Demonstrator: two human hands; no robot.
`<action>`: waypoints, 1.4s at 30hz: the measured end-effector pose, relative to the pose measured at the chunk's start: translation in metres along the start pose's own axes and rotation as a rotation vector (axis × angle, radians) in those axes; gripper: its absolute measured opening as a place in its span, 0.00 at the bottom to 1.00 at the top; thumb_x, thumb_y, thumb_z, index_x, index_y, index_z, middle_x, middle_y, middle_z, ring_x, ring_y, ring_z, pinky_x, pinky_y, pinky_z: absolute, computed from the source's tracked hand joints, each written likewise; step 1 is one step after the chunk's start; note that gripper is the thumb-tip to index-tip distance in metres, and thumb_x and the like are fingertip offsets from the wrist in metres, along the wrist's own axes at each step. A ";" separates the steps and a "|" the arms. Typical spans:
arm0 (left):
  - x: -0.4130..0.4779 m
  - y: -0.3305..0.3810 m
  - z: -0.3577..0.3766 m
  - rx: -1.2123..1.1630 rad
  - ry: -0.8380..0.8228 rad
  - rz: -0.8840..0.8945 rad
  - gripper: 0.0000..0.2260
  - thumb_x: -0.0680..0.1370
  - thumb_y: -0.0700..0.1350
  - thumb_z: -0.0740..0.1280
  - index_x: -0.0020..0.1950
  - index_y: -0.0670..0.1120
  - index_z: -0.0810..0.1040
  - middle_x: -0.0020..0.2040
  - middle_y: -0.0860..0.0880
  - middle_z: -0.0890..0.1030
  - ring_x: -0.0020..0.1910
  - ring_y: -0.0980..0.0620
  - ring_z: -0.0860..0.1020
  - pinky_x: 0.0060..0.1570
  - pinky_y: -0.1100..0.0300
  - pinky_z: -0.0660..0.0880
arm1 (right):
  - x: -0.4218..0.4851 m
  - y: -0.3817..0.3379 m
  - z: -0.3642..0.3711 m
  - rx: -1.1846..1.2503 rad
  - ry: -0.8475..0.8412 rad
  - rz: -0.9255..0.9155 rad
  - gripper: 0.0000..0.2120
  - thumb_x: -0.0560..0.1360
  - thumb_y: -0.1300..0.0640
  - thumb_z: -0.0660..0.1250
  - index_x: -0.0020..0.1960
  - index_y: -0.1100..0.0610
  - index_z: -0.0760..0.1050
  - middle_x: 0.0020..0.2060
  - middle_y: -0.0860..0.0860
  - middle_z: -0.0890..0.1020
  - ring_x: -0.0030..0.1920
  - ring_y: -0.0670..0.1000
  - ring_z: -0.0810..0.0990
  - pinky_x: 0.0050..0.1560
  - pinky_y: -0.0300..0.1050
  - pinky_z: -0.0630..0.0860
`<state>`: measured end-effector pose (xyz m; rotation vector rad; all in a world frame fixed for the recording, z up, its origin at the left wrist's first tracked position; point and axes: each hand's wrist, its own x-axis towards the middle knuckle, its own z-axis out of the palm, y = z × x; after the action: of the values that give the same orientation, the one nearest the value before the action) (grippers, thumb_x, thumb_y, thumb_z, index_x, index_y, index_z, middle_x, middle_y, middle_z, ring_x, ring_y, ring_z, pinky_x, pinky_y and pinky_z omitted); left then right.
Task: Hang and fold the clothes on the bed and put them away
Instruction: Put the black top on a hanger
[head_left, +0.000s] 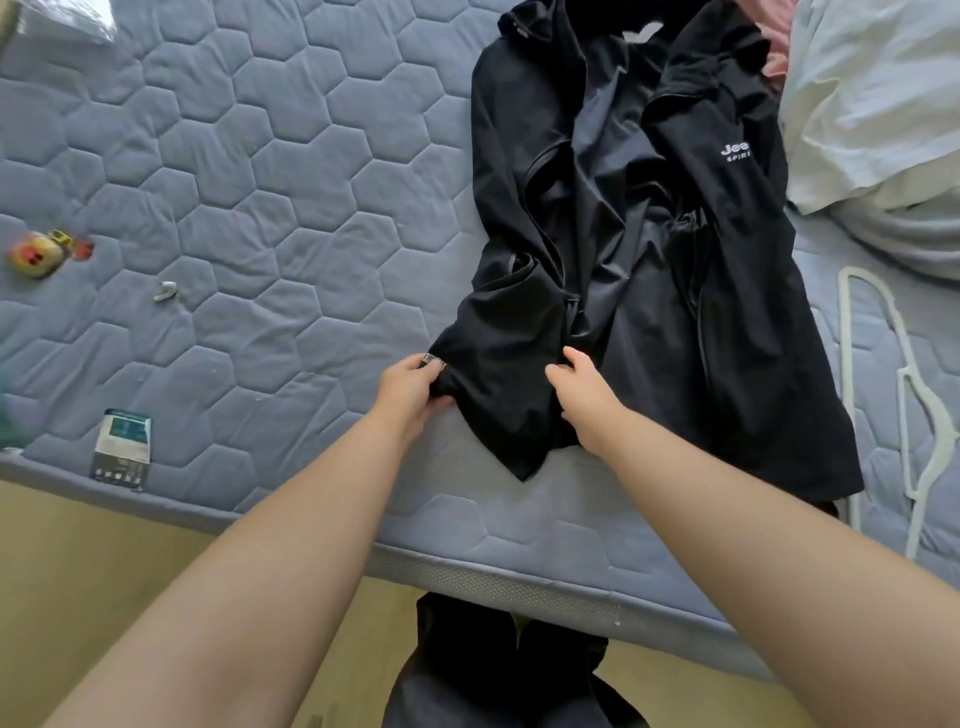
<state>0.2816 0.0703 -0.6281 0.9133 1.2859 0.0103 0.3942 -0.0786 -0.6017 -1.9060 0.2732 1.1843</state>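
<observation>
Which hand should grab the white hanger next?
Probably the right hand: the white hanger lies on its side of the black jacket, while the left hand holds the jacket's opposite edge.

Left hand (410, 387) and right hand (584, 397) grip black jacket (623, 249) hem on bed (291, 218); white hanger (898, 384) beside

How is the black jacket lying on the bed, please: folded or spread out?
Spread out, not folded: the black jacket lies full length on the mattress, rumpled, its front panels parted.

white lettering "jee" over "spiri", cut off by a fold, on the black jacket (649, 260).
</observation>
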 end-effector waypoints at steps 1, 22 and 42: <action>-0.004 -0.002 -0.004 -0.136 -0.047 -0.084 0.08 0.82 0.38 0.58 0.46 0.44 0.75 0.44 0.46 0.77 0.41 0.52 0.76 0.34 0.59 0.79 | 0.005 -0.003 0.003 0.071 0.010 0.057 0.25 0.81 0.54 0.56 0.77 0.50 0.55 0.70 0.52 0.68 0.65 0.55 0.71 0.65 0.52 0.66; -0.030 -0.027 -0.065 0.604 0.383 0.126 0.15 0.72 0.46 0.72 0.33 0.44 0.69 0.31 0.48 0.72 0.38 0.46 0.73 0.40 0.57 0.71 | -0.044 0.013 -0.009 -0.677 0.384 -0.290 0.09 0.71 0.68 0.56 0.40 0.55 0.62 0.34 0.51 0.69 0.38 0.56 0.68 0.37 0.46 0.66; -0.064 -0.049 0.035 1.533 -0.103 1.001 0.29 0.74 0.37 0.64 0.75 0.46 0.63 0.76 0.42 0.59 0.75 0.42 0.57 0.72 0.47 0.56 | -0.022 0.085 -0.146 -0.994 0.547 0.146 0.29 0.71 0.49 0.72 0.65 0.59 0.66 0.62 0.58 0.70 0.63 0.59 0.69 0.60 0.54 0.70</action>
<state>0.2661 -0.0124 -0.6051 2.7364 0.4107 -0.2653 0.4253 -0.2460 -0.6028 -3.1294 0.1049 0.9213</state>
